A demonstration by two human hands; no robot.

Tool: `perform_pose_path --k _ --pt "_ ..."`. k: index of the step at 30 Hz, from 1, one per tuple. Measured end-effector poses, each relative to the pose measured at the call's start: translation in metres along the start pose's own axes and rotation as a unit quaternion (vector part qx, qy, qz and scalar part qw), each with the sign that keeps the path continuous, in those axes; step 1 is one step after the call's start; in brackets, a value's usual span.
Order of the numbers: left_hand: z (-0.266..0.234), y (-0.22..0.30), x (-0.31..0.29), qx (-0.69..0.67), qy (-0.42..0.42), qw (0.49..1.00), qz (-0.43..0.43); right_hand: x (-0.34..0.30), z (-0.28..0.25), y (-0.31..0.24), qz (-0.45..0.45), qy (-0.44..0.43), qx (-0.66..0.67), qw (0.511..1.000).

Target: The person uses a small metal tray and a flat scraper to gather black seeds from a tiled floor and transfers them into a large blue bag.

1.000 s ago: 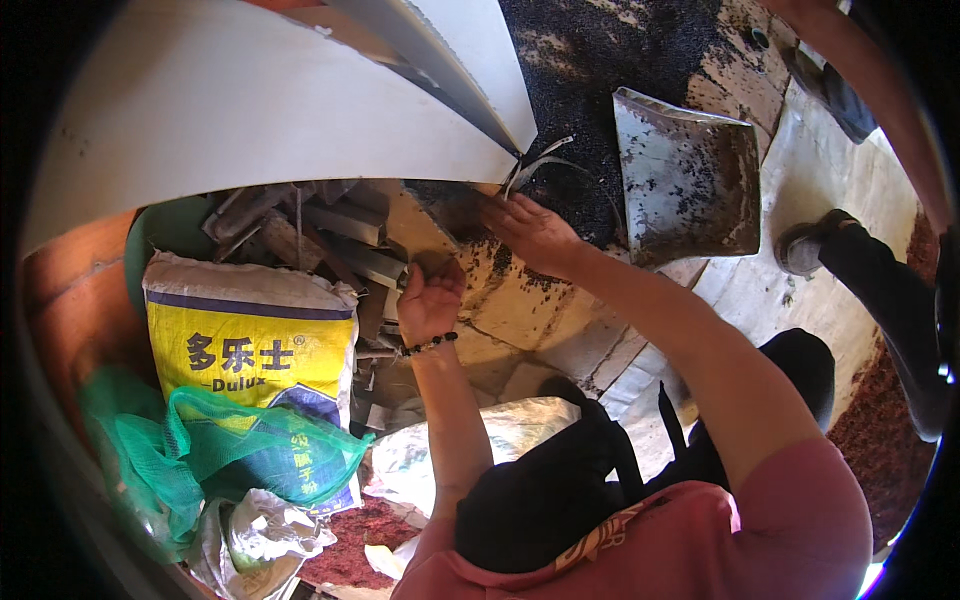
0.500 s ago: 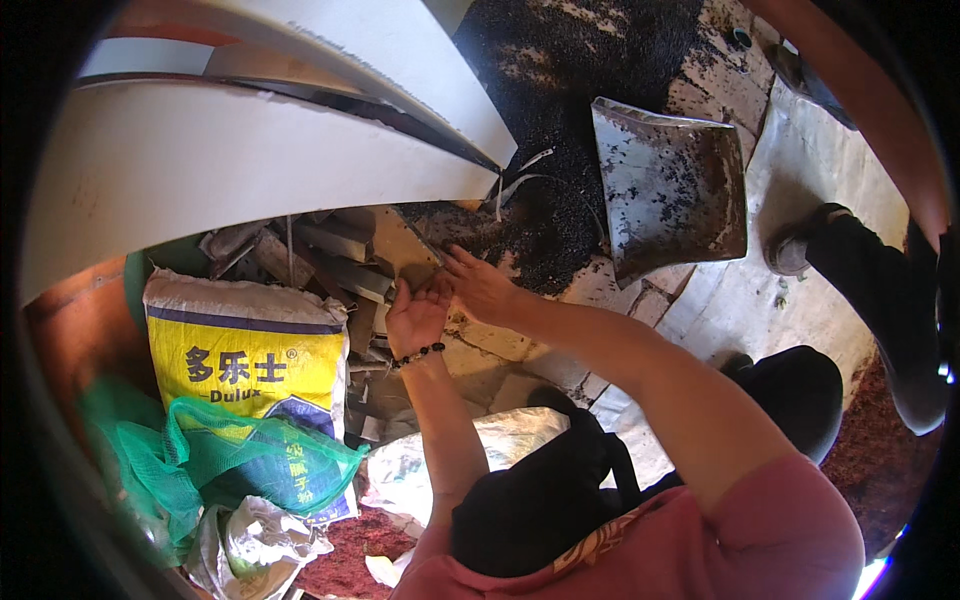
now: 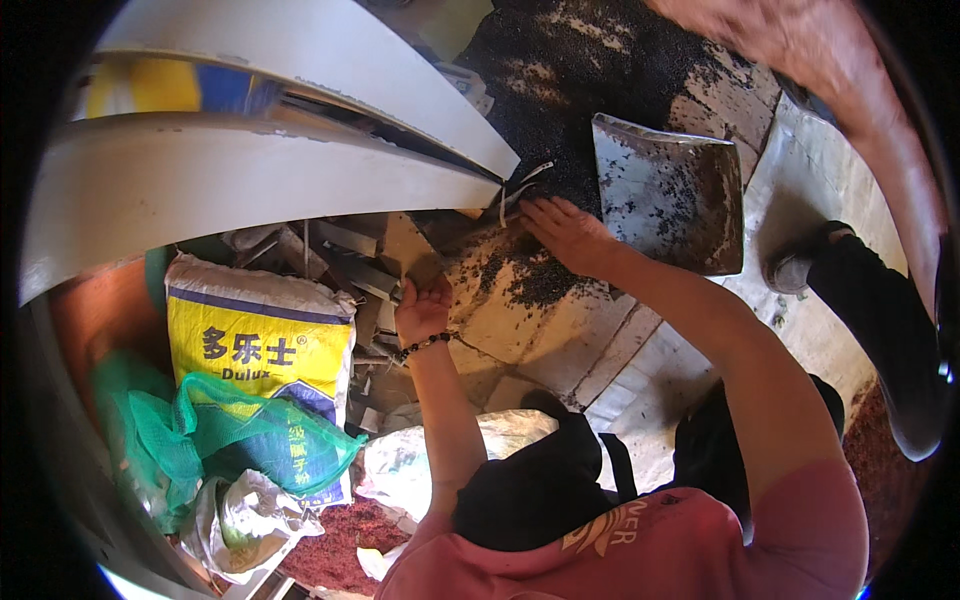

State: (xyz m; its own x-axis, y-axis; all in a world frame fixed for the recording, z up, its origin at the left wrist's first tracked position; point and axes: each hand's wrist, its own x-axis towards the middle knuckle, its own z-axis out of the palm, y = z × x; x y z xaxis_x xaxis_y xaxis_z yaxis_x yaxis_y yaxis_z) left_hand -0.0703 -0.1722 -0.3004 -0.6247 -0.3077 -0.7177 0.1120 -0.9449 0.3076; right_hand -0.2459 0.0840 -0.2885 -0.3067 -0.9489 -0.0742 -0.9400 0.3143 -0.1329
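Note:
My right hand (image 3: 572,236) is stretched out palm down over the small black grains (image 3: 548,283) on the tiled floor, its fingers extended near the tip of a pale panel. My left hand (image 3: 424,309) faces palm up, fingers apart and slightly curled, beside wood and metal scraps (image 3: 345,250). Nothing shows in its palm. A worn metal scoop (image 3: 668,205) with dark grains stuck in it lies just to the right of my right hand. Thin pale strips (image 3: 528,180) stick up by the panel tip.
Two long pale panels (image 3: 250,190) jut in from the upper left. A yellow and blue sack (image 3: 262,330) stands at left with green netting (image 3: 250,430) over it. Another person's arm (image 3: 840,80) and dark-trousered leg (image 3: 870,310) are at right. A red rug (image 3: 340,545) lies below.
My right hand has moved away from my left, up and right over the grains, and bare tile now shows among them. The other person's arm has swung farther into view.

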Motion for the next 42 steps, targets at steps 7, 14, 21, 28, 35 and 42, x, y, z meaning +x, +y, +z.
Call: perform_pose_path --k 7,14,21,28,35,42 --pt "-0.040 0.006 0.041 -0.071 -0.151 0.972 -0.166 -0.011 -0.038 -0.003 0.063 -0.043 -0.062 0.995" --pt "-0.066 0.003 0.070 0.003 -0.118 0.985 -0.122 -0.008 -0.051 -0.006 0.042 -0.083 -0.043 0.995" --pt "-0.028 0.038 0.031 -0.013 -0.158 0.962 -0.222 0.037 -0.022 -0.036 0.044 0.094 -0.045 0.994" --pt "0.028 -0.009 0.005 -0.023 0.109 0.994 -0.019 0.040 -0.028 -0.023 0.045 -0.008 -0.054 0.998" --pt "0.041 -0.025 0.006 0.018 0.180 0.984 -0.011 0.006 -0.049 0.023 0.113 -0.104 -0.008 0.988" --pt "-0.065 0.040 0.034 -0.058 0.043 0.995 -0.072 -0.035 -0.143 0.041 0.117 -0.156 0.176 0.965"
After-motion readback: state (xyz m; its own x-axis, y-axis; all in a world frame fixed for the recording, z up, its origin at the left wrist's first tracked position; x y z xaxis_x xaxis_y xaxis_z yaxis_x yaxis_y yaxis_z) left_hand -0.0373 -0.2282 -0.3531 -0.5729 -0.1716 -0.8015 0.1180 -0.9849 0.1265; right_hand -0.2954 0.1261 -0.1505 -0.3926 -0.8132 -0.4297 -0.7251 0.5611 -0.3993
